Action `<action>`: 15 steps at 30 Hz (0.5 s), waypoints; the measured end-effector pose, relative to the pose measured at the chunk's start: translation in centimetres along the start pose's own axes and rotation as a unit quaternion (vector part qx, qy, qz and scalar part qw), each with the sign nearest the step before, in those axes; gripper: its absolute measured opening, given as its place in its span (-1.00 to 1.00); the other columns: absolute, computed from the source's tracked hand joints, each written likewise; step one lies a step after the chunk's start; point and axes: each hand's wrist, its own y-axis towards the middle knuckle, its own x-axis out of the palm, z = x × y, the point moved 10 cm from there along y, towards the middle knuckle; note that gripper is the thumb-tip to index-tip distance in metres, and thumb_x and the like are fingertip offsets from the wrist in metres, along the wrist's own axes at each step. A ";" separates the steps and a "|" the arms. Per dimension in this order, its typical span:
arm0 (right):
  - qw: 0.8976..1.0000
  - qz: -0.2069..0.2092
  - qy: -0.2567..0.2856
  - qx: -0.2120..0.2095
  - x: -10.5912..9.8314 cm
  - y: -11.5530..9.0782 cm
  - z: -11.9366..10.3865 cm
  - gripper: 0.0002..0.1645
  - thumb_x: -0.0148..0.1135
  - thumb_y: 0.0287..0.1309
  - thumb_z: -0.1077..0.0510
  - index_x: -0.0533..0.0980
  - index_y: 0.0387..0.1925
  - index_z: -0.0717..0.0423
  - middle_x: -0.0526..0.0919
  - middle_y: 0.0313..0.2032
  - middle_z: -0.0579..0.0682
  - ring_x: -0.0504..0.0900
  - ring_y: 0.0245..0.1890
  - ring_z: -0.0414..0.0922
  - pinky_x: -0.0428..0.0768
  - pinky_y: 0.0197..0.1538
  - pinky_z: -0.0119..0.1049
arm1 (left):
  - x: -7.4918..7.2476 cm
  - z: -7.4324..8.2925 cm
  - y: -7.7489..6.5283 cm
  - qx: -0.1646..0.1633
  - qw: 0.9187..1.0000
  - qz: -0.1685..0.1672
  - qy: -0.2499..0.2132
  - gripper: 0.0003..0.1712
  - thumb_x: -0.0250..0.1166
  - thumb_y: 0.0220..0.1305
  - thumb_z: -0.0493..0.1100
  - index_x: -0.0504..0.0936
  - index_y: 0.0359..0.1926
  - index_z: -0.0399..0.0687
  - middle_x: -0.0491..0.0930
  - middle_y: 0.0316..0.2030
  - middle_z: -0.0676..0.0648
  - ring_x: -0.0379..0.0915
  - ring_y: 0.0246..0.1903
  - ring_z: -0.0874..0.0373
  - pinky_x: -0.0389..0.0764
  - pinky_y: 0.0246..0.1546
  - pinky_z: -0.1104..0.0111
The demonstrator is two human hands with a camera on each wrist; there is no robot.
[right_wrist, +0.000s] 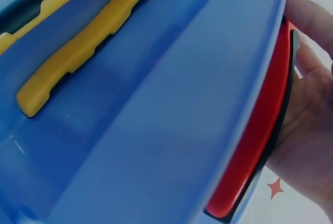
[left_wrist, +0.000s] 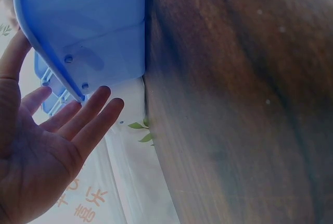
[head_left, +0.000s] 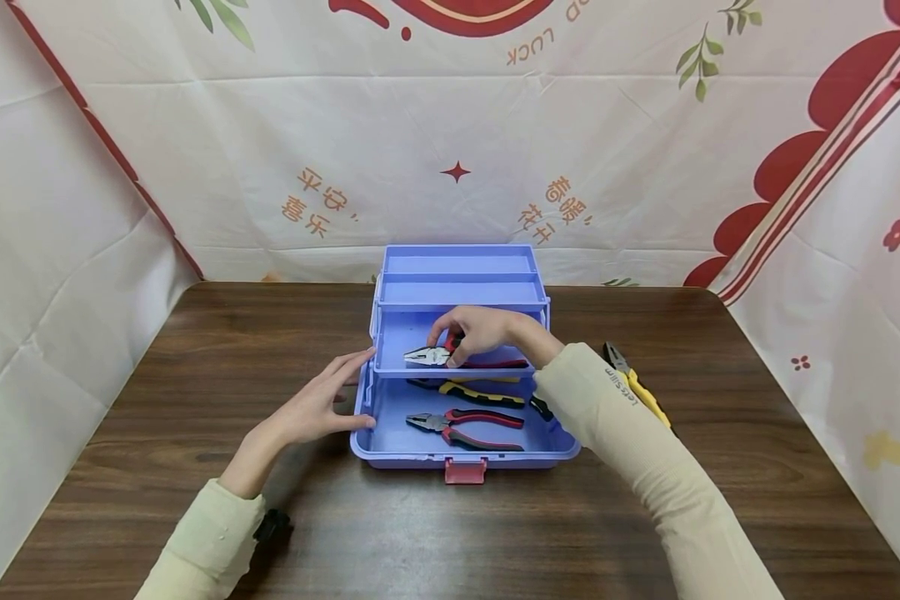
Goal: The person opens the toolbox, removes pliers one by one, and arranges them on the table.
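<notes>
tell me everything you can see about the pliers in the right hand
The pliers have a silver, metallic-looking head and red-and-black handles that look like plastic or rubber. The right hand grips them with thumb and fingers just behind the head, covering part of the handles. They lie crosswise over the toolbox's lower tray, head toward the person's left, one handle running right along the front wall. Whether they rest on the tray floor is unclear.
</notes>
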 end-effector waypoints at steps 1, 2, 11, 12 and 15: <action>1.000 0.002 0.003 0.000 0.0 0.0 0.0 -0.60 0.24 -0.06 0.37 0.47 -0.10 0.16 0.44 -0.41 0.04 0.34 -0.45 -0.12 0.36 -0.40 -0.36 | 0.0 0.0 0.0 -0.001 1.000 0.000 0.001 0.02 0.39 -0.05 -0.07 -0.05 0.35 0.15 0.02 0.24 -0.11 0.25 0.04 -0.04 0.43 -0.12 0.09; 1.000 0.005 0.005 0.001 -0.1 -0.1 0.0 -0.60 0.24 -0.06 0.37 0.46 -0.10 0.15 0.45 -0.41 0.04 0.35 -0.45 -0.12 0.37 -0.39 -0.36 | 0.0 0.0 0.0 -0.002 1.000 0.001 0.001 0.02 0.39 -0.06 -0.07 -0.04 0.35 0.15 0.02 0.24 -0.11 0.25 0.04 -0.05 0.43 -0.13 0.09; 0.998 0.050 0.011 -0.028 -1.5 -0.4 -0.7 -0.60 0.27 -0.08 0.35 0.46 -0.11 0.17 0.32 -0.61 -0.04 0.26 -0.59 -0.17 0.27 -0.49 -0.38 | 0.0 0.0 0.0 -0.002 1.000 -0.001 0.000 0.02 0.38 -0.05 -0.08 -0.05 0.35 0.13 0.01 0.24 -0.12 0.25 0.05 -0.06 0.43 -0.12 0.09; 0.998 0.055 0.014 -0.033 -1.8 -0.5 -0.9 -0.60 0.27 -0.09 0.35 0.46 -0.12 0.17 0.33 -0.61 -0.04 0.27 -0.59 -0.17 0.27 -0.49 -0.37 | 0.0 0.0 0.0 -0.003 1.000 -0.002 0.000 0.02 0.38 -0.05 -0.08 -0.05 0.35 0.14 0.01 0.24 -0.12 0.25 0.05 -0.07 0.43 -0.12 0.09; 0.996 0.067 0.028 -0.042 -2.4 -0.9 -1.2 -0.59 0.28 -0.11 0.35 0.46 -0.12 0.19 0.37 -0.59 -0.01 0.30 -0.57 -0.14 0.29 -0.47 -0.36 | 0.0 0.0 -0.1 -0.004 1.000 -0.002 0.001 0.02 0.38 -0.05 -0.07 -0.05 0.35 0.14 0.01 0.25 -0.13 0.25 0.05 -0.07 0.43 -0.12 0.09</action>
